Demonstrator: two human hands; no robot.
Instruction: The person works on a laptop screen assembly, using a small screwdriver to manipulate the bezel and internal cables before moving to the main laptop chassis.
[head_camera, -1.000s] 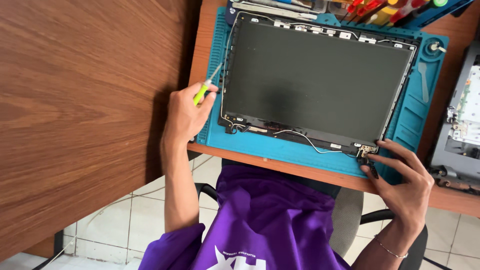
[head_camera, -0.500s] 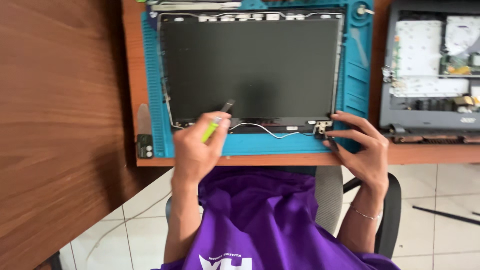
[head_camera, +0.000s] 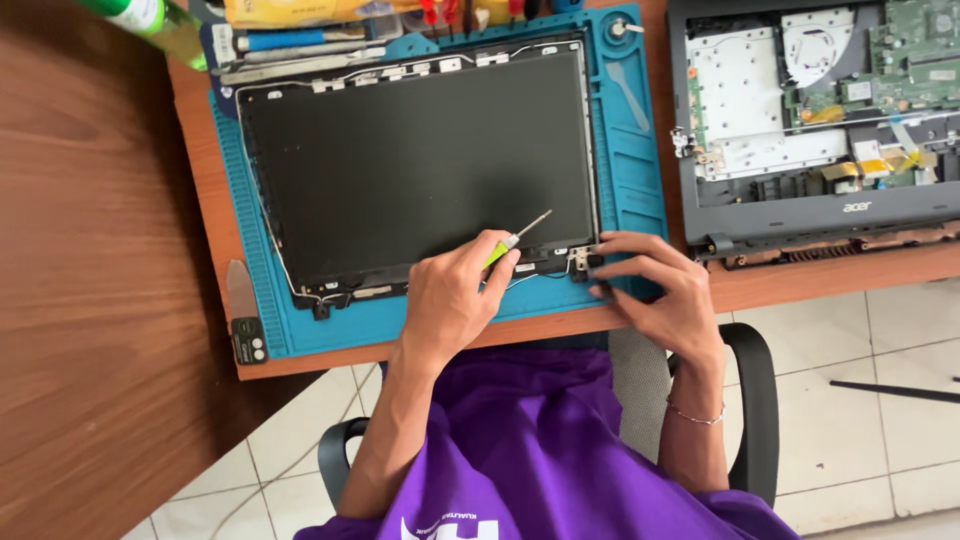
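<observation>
Hands at bare laptop screen panel (head_camera: 415, 165) on blue mat (head_camera: 635, 160).
L hand (head_camera: 450, 300) grip closed on green screwdriver (head_camera: 512, 240), tip over panel's bottom edge; R hand (head_camera: 655, 290) fingers pressing hinge corner (head_camera: 583, 262), holding nothing.

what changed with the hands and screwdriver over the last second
The left hand carried the yellow-green screwdriver from the left edge of the screen panel along to its bottom edge, close to the right hinge. The tip now points up and right over the panel. The right hand stayed pressed on that hinge corner, and the panel stayed flat on the blue mat.
</observation>
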